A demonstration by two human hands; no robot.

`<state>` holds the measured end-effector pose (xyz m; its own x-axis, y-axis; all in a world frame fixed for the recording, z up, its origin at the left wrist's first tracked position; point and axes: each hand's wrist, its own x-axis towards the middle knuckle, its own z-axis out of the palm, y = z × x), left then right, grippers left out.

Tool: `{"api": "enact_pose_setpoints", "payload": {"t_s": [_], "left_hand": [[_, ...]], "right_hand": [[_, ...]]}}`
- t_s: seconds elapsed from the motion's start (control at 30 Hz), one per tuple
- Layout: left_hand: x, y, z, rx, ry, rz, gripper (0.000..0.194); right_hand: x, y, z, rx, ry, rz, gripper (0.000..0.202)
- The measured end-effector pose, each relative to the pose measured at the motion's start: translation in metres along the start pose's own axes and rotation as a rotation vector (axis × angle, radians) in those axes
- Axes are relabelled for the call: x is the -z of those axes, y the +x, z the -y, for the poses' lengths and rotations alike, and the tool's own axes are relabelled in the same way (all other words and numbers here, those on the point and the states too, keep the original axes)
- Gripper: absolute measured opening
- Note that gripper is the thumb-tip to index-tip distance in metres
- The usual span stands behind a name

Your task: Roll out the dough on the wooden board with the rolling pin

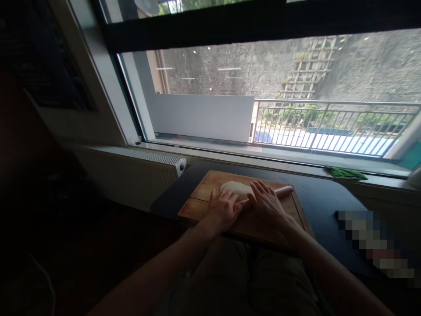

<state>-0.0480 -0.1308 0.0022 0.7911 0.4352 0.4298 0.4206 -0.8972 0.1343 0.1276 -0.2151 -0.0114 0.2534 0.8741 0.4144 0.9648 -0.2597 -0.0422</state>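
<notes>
A pale, flattened piece of dough (237,188) lies on a wooden cutting board (200,193). Across the board, along the dough's near edge, runs a rolling pin (284,191), its right end sticking out past my right hand. My left hand (225,207) is curled over the pin's left part, fingers bent, with fingertips close to the dough. My right hand (265,199) lies on the pin with its fingers stretched forward and the palm down. The hands cover most of the pin's middle and left end.
The board rests on a dark table (322,202) by a large window. A blurred-out flat item (371,245) lies at the table's right. On the sill is a green cloth (345,173). A white radiator (131,171) stands to the left, beside the table.
</notes>
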Motion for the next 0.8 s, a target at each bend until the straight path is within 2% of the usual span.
{"api": "enact_pose_setpoints", "payload": {"t_s": [0.13, 0.2, 0.23, 0.3, 0.4, 0.47, 0.53, 0.57, 0.63, 0.8], "left_hand": [[0.004, 0.034, 0.022, 0.132, 0.072, -0.078, 0.037], [0.003, 0.044, 0.03, 0.151, 0.075, -0.058, 0.036], [0.001, 0.046, 0.032, 0.15, 0.065, -0.028, 0.036], [-0.003, 0.039, 0.028, 0.132, 0.025, 0.043, 0.038], [-0.007, 0.012, 0.012, 0.065, -0.054, 0.075, 0.042], [-0.007, -0.008, 0.0, 0.005, -0.086, 0.061, 0.043], [-0.006, -0.018, -0.006, -0.021, -0.101, 0.056, 0.044], [-0.006, -0.018, -0.005, -0.009, -0.1, 0.051, 0.044], [-0.006, -0.008, 0.001, 0.064, -0.075, 0.023, 0.043], [-0.006, 0.045, 0.034, 0.222, 0.032, -0.066, 0.038]], "right_hand": [[-0.003, 0.064, 0.012, -0.139, 0.071, 0.078, 0.059], [-0.002, 0.08, 0.016, -0.182, 0.094, 0.121, 0.06], [-0.001, 0.08, 0.016, -0.185, 0.094, 0.127, 0.06], [0.001, 0.062, 0.015, -0.133, 0.074, 0.11, 0.059], [0.006, 0.005, 0.011, 0.004, 0.014, 0.072, 0.056], [0.01, -0.031, 0.01, 0.022, -0.031, 0.027, 0.057], [0.012, -0.048, 0.01, 0.016, -0.055, 0.008, 0.058], [0.011, -0.048, 0.011, 0.009, -0.056, 0.015, 0.058], [0.009, -0.029, 0.013, -0.016, -0.041, 0.052, 0.058], [0.005, 0.051, 0.02, -0.14, 0.033, 0.127, 0.057]]}}
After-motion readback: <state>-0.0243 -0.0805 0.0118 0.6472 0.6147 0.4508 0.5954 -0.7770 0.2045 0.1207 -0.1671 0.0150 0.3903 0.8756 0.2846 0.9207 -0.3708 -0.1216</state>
